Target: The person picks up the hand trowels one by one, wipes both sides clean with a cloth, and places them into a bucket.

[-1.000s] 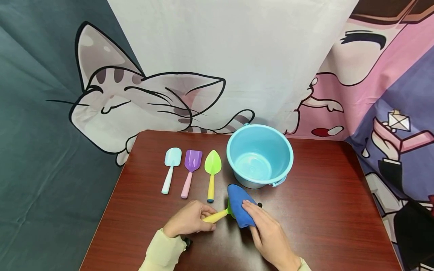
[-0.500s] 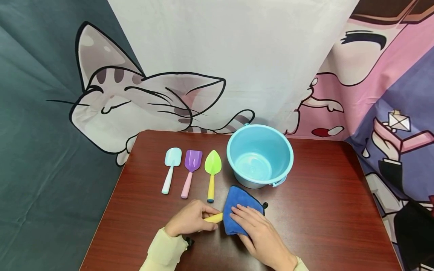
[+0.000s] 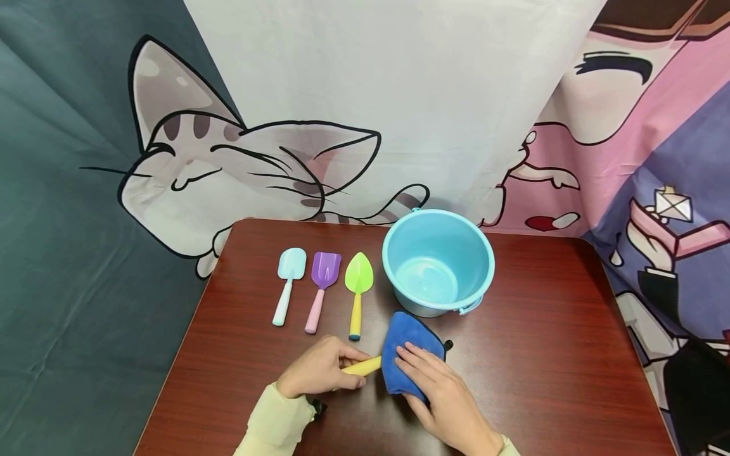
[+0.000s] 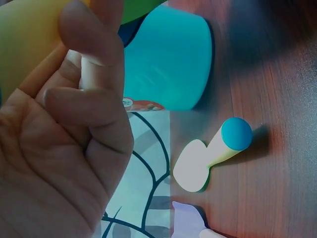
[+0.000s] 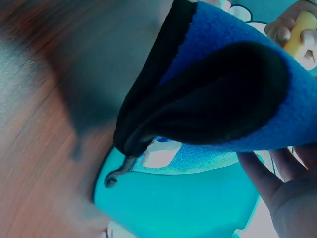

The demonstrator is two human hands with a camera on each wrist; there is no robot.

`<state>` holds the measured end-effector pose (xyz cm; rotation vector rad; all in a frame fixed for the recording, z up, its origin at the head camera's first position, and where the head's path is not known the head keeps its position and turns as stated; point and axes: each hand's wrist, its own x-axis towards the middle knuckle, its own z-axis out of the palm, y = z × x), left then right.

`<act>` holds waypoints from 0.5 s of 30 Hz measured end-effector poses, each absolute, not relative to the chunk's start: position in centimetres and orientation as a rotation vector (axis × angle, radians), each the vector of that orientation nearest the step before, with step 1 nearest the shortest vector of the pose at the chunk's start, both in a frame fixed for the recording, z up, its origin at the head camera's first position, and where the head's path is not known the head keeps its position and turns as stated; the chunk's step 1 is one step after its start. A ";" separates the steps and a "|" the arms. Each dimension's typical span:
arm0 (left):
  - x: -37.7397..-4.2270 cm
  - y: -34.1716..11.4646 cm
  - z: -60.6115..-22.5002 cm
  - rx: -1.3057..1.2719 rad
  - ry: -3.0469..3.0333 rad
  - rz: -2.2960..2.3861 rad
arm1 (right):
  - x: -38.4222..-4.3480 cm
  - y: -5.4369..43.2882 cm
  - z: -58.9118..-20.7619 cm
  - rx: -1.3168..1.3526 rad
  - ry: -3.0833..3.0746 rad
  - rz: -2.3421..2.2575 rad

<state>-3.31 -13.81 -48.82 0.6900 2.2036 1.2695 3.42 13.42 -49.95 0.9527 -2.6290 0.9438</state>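
Observation:
My left hand [image 3: 320, 368] pinches the yellow handle [image 3: 367, 366] of a toy trowel between thumb and fingers. A folded blue cloth [image 3: 403, 332] with a dark edge wraps over the trowel's head, hiding it in the head view. In the left wrist view, a strip of the green blade [image 4: 143, 11] shows beyond the fingers. My right hand [image 3: 447, 398] holds the cloth round the blade, fingers spread on top and thumb at the lower side. Seen from the right wrist, the cloth [image 5: 233, 32] is folded double, with a small dark loop [image 5: 113, 179] hanging from its corner.
A light blue bucket [image 3: 399, 282] stands just behind the cloth. Left of it lie a green trowel [image 3: 358, 273] with yellow handle, a purple shovel [image 3: 325, 269] with pink handle, and a pale blue shovel [image 3: 291, 264], side by side on the brown table [image 3: 547, 329].
My right hand has slid the cloth left along the trowel to the handle, then slightly back right. The green part visible earlier is now covered. My left hand has stayed nearly still.

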 end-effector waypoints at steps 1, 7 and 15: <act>-3.3 -13.8 -48.8 0.691 2.201 1.273 | 3.5 13.5 -50.0 0.933 -2.638 0.953; -3.3 -14.1 -48.8 0.687 2.190 1.278 | 3.5 14.4 -50.6 0.832 -2.657 0.995; -3.2 -14.3 -48.6 0.730 2.190 1.284 | 3.3 15.3 -50.7 0.700 -2.674 0.956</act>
